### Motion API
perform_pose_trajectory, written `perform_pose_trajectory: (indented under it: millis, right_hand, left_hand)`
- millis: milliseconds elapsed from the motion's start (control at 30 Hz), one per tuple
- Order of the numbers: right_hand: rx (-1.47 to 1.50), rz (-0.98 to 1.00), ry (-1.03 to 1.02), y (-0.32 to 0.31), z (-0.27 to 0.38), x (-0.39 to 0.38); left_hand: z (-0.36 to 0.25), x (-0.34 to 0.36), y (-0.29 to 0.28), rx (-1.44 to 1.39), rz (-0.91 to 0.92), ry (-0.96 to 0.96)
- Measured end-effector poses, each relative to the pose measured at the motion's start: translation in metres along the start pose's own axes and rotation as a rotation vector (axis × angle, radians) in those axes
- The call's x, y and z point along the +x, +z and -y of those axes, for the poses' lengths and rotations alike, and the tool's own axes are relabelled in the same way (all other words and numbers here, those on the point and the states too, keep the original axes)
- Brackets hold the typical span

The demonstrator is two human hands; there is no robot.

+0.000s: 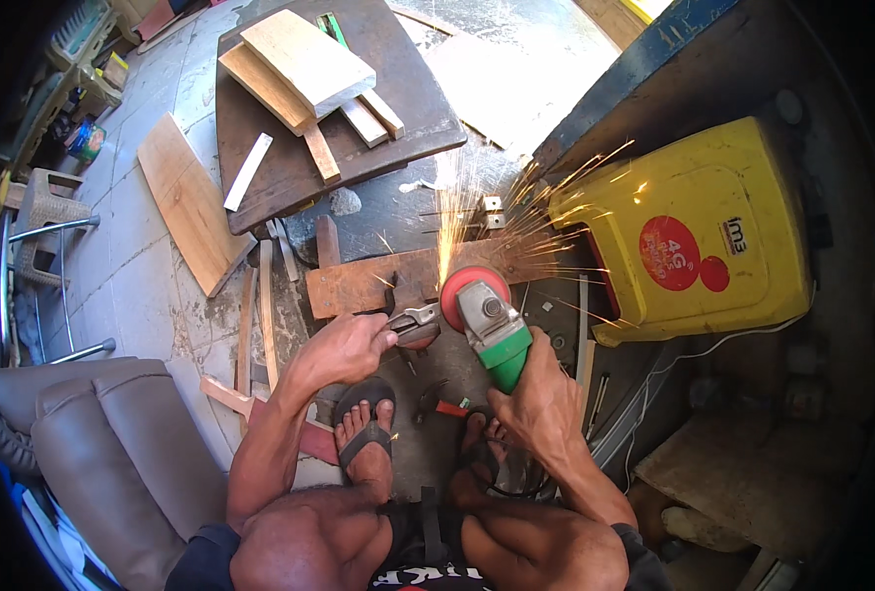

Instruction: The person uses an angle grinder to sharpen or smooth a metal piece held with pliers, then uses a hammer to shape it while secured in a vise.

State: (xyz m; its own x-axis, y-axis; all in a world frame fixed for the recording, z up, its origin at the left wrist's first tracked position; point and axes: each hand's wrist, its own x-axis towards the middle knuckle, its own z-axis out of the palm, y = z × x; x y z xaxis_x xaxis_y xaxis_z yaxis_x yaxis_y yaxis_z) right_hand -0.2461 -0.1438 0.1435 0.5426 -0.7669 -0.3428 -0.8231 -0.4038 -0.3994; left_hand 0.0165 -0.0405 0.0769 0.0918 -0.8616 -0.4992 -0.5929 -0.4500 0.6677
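My right hand (541,402) is wrapped round the green body of an angle grinder (504,360), whose red disc (450,303) points away from me. Bright sparks (444,251) fan out ahead of the disc, mostly forward and to the right. In my closed left hand (344,353) is a pair of metal locking pliers (418,317), with the jaws close to the disc's left edge. A small brownish piece (421,341) shows under the jaws; its kind cannot be made out. Beneath both tools lies a worn brown plank (354,286). The exact grinding contact is hidden.
A dark low table (418,138) ahead bears several cut boards (309,64). To the right stands a yellow plastic piece (694,236) with a white cable (699,342) beside it. My sandalled feet (367,433) are just below the tools. A brown padded seat (112,463) is at left.
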Motion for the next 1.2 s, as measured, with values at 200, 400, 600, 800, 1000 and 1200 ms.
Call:
perform_pose_trajectory:
  millis: [200, 400, 600, 800, 1000, 1200]
  right_hand:
    - [0.010, -0.042, 0.042, -0.002, -0.006, 0.004]
    - [0.037, -0.126, 0.037, -0.006, -0.013, 0.009]
    - [0.023, -0.023, -0.032, -0.006, 0.006, 0.003]
    - [0.011, 0.027, -0.100, 0.000, 0.012, 0.003]
    - [0.003, 0.049, -0.082, 0.000, 0.017, 0.004]
    - [0.026, 0.025, -0.047, 0.000, 0.012, 0.004]
  left_hand:
    - [-0.003, -0.002, -0.001, 0.001, -0.004, -0.011]
    - [-0.006, -0.001, 0.000, 0.003, -0.014, -0.023]
    - [-0.004, -0.002, 0.002, 0.004, -0.032, -0.019]
    - [-0.008, -0.003, 0.001, 0.012, -0.035, -0.012]
    - [-0.006, -0.004, 0.003, 0.028, -0.040, -0.016]
    - [-0.005, -0.003, 0.002, 0.017, -0.049, -0.001]
